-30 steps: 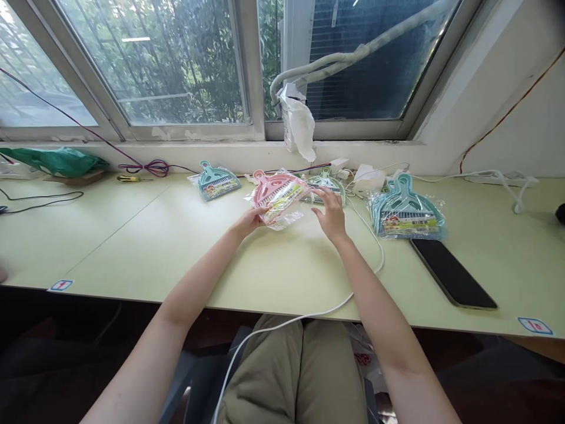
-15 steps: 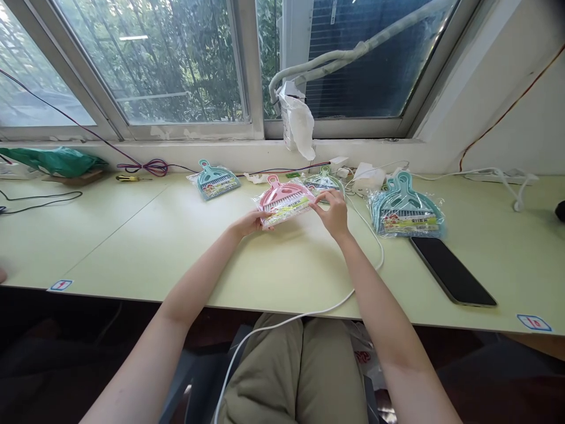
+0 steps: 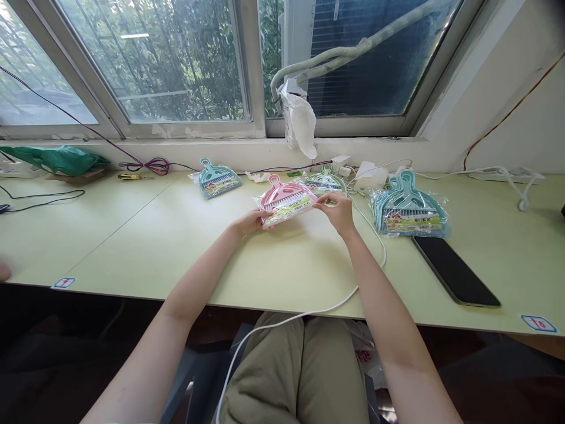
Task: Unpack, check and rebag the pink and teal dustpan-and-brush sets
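A pink mini dustpan and brush set (image 3: 286, 199) in a clear plastic wrapper is held slightly tilted above the table. My left hand (image 3: 252, 224) grips its lower left corner, thumb on top and fingers beneath. At the right edge, my right hand (image 3: 336, 211) pinches the wrapper between thumb and fingertips. Just behind lies a green wrapped dustpan set (image 3: 325, 181), partly hidden by the pink one. A light blue wrapped set (image 3: 218, 179) rests farther left. To the right sits a stack of teal wrapped sets (image 3: 409, 206).
A black phone (image 3: 457, 271) lies right of my arm, touching the stack's front. A white cable (image 3: 383, 250) runs over the table edge beside my right forearm. Green plastic bag (image 3: 66, 160) and a yellow-handled tool (image 3: 130, 176) lie back left. Part of another person's hand (image 3: 4, 272) shows at far left.
My right hand has shifted slightly right, and its fingers have flattened while still pinching the wrapper's edge. My left hand keeps its hold on the pink set.
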Demonstrator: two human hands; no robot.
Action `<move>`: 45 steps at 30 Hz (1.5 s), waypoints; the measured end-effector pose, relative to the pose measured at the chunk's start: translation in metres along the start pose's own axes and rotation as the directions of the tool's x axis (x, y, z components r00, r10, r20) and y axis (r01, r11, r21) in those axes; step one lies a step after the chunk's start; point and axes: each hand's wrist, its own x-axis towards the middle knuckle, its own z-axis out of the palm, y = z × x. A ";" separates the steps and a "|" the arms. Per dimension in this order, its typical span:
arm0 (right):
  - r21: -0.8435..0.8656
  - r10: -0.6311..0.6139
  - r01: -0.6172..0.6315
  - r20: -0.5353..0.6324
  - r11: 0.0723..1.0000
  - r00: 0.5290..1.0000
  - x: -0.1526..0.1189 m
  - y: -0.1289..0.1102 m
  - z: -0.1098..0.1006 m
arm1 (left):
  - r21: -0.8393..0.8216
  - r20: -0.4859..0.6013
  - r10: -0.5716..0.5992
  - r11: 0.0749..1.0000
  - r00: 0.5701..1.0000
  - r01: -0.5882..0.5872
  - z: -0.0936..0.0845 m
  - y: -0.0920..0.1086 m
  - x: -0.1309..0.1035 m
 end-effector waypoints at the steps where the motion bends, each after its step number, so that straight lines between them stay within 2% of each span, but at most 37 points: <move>1: 0.020 0.010 -0.010 0.008 1.000 1.000 0.000 0.000 0.000 | 0.010 -0.004 0.000 1.000 1.000 0.000 0.000 0.000 0.000; 4: 0.030 0.026 -0.026 0.018 0.999 1.000 -0.001 0.001 0.002 | 0.064 0.013 -0.012 0.998 1.000 0.011 0.000 0.000 -0.001; 8: -0.001 -0.001 0.001 -0.042 1.000 0.999 -0.002 0.004 0.005 | 0.118 0.051 -0.021 0.993 0.998 0.014 0.006 -0.001 -0.002; 22: 0.014 -0.017 0.018 -0.078 1.000 0.997 -0.006 0.014 0.008 | 0.216 0.149 0.071 0.971 0.986 -0.103 0.015 -0.008 0.000; 25: 0.008 0.010 -0.010 -0.026 1.000 1.000 -0.008 0.013 0.010 | 0.239 0.143 0.072 0.965 0.987 -0.105 0.018 -0.005 -0.003; 28: 0.072 0.092 -0.090 -0.033 0.993 0.995 -0.008 0.013 0.013 | 0.237 0.136 0.087 0.964 0.987 -0.118 0.019 -0.002 -0.006; 30: 0.202 0.212 -0.201 -0.033 0.959 0.977 -0.008 0.014 0.015 | 0.234 0.134 0.095 0.964 0.986 -0.125 0.020 0.000 -0.007; 31: 0.280 0.295 -0.284 0.004 0.917 0.955 -0.007 0.015 0.016 | 0.236 0.136 0.094 0.964 0.986 -0.124 0.019 0.001 -0.008; 33: 0.394 0.451 -0.474 0.155 0.788 0.879 -0.006 0.018 0.016 | 0.254 0.141 0.079 0.960 0.987 -0.113 0.019 0.001 -0.010; 35: 0.430 0.531 -0.608 0.298 0.667 0.793 -0.004 0.021 0.016 | 0.275 0.143 0.058 0.957 0.988 -0.096 0.020 0.001 -0.010; 37: 0.452 0.557 -0.650 0.337 0.611 0.759 -0.003 0.023 0.014 | 0.278 0.134 0.057 0.956 0.989 -0.092 0.022 -0.001 -0.010; 45: 0.544 0.620 -0.626 0.228 0.559 0.751 -0.003 0.028 0.015 | 0.157 0.080 0.114 0.980 0.990 -0.125 0.030 -0.001 -0.001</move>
